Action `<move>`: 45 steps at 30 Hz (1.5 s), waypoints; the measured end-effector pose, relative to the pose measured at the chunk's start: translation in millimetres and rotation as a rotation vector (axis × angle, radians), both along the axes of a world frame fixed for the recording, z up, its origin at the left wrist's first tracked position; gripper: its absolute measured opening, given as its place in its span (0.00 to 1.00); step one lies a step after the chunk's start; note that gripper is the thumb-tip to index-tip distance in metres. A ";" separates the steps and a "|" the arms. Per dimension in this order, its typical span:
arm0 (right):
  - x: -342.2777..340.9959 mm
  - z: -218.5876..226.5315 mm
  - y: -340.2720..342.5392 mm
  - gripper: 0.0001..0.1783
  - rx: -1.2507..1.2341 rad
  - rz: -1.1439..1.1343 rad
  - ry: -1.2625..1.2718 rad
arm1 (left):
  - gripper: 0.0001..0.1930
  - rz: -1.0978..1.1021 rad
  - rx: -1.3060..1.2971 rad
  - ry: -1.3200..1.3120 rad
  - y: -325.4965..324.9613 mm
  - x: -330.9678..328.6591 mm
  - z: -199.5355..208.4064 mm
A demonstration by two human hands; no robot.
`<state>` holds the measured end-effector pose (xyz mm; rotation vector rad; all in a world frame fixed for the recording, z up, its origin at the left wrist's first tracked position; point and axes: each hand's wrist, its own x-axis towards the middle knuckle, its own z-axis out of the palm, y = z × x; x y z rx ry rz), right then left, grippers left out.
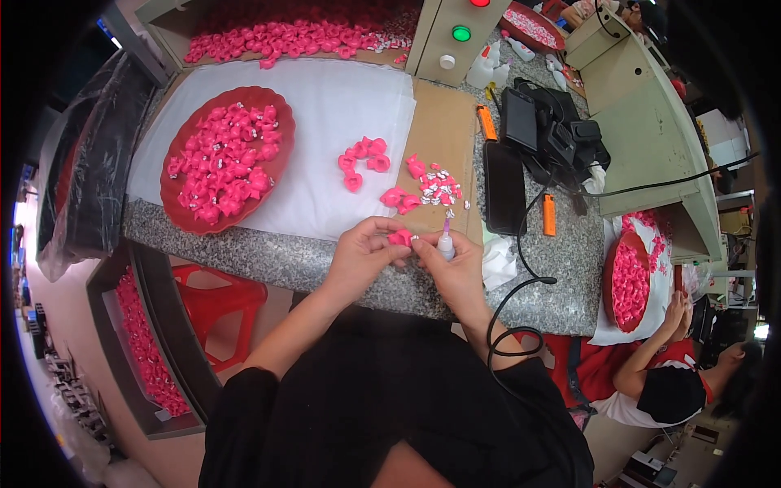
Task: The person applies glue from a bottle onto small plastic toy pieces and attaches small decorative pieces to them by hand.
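Note:
In front of me, over the near edge of the worktop, my left hand [364, 254] pinches a small pink molded plastic piece [400, 237]. My right hand [457, 272] is closed round a small white glue bottle [445, 246] whose purple nozzle points up. Its thumb and fingertip meet at the pink piece, where a tiny white bit shows; I cannot make out which hand holds that bit. Just beyond my hands lies a heap of small white-and-pink parts [440, 188] on brown cardboard [447, 122]. Several loose pink pieces [364, 152] sit on the white sheet to its left.
A red scalloped tray [171, 199] heaped with pink pieces stands at left. To the right are a black phone [505, 187], orange lighters [549, 215], a black cable [525, 264] and crumpled tissue [499, 262]. A shelf holds more pink pieces at the back. Another person [659, 374] works at far right.

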<state>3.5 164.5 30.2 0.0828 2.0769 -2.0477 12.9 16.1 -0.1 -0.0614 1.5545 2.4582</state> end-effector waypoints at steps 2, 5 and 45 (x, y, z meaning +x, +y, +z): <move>-0.1 -4.3 0.2 0.06 0.031 -0.002 0.031 | 0.13 0.006 0.009 -0.011 0.4 -0.4 -0.8; 0.5 -5.1 -1.0 0.07 0.067 0.005 0.054 | 0.14 0.004 0.007 -0.009 0.3 -0.1 -2.0; -10.3 1.0 1.2 0.09 -0.307 0.238 -0.421 | 0.12 -0.072 0.150 -0.047 -11.0 -0.6 0.7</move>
